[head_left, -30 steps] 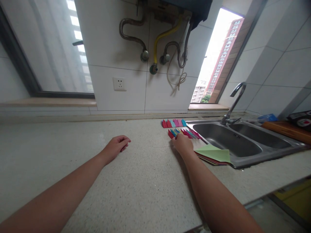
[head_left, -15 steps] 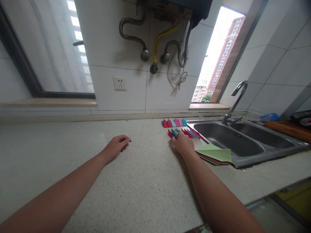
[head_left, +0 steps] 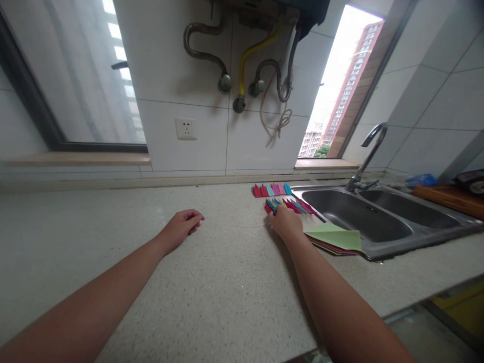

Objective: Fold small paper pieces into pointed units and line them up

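Note:
My right hand (head_left: 286, 222) is at the left end of the front row of folded paper pieces (head_left: 298, 206), fingers closed on a red folded paper piece (head_left: 268, 206). The hand partly hides that row. Behind it lies a second row of folded paper pieces (head_left: 271, 190) in red, light blue, pink and teal. To the right of my right wrist, a stack of coloured paper sheets (head_left: 336, 237) has a light green one on top. My left hand (head_left: 181, 226) rests on the countertop with its fingers curled closed, and nothing shows in it.
Right of the papers is a double steel sink (head_left: 355, 217) with a faucet (head_left: 368, 156). A wooden board (head_left: 448, 200) and a blue plastic item (head_left: 420, 180) lie beyond it. Pipes (head_left: 242, 65) hang on the tiled wall above the speckled countertop (head_left: 212, 292).
The red piece at the left end of the front row has shifted slightly right, closer against the others, with my right hand at it. My left hand stays put.

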Tool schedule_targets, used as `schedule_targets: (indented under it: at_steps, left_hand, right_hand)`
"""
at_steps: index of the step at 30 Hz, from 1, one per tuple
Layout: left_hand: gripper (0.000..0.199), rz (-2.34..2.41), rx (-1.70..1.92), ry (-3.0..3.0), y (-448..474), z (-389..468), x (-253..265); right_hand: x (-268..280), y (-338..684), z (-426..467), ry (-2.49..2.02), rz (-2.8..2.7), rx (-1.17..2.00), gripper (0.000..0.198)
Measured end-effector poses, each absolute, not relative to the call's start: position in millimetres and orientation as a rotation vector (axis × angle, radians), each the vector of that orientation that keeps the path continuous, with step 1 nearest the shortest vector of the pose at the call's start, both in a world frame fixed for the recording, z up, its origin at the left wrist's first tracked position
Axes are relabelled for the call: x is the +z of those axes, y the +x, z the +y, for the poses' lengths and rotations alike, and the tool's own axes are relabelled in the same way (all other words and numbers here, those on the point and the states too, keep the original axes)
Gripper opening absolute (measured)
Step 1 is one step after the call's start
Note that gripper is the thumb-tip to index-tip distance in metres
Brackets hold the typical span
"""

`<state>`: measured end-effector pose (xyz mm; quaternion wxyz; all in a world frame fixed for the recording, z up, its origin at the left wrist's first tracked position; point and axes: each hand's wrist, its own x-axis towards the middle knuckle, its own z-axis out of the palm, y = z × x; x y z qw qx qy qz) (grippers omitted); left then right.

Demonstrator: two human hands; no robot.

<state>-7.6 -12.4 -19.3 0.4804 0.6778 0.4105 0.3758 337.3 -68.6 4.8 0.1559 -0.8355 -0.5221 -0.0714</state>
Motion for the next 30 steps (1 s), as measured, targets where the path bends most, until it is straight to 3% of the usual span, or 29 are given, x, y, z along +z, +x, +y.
schedule_targets:
  at_steps: [18,23,26,30]
  left_hand:
    - [0.036,1.002,0.913,1.645,-7,-14,-17]
    - [0.037,0.996,0.904,1.637,-6,-13,-17]
    - [0.036,1.003,0.881,1.676,-7,-15,-17]
    - [0.036,1.047,0.844,1.92,-6,-20,-13]
  right_hand:
    - [7,340,-70,-2.42,-1.436,-0.137,0.037]
    - [14,336,-74,-2.378,-1.445,-0.16,0.044]
    - [20,320,-80,-2.215,-1.543,-0.146,0.04]
    - [22,284,-90,-1.746,-2.04,0.162,0.034]
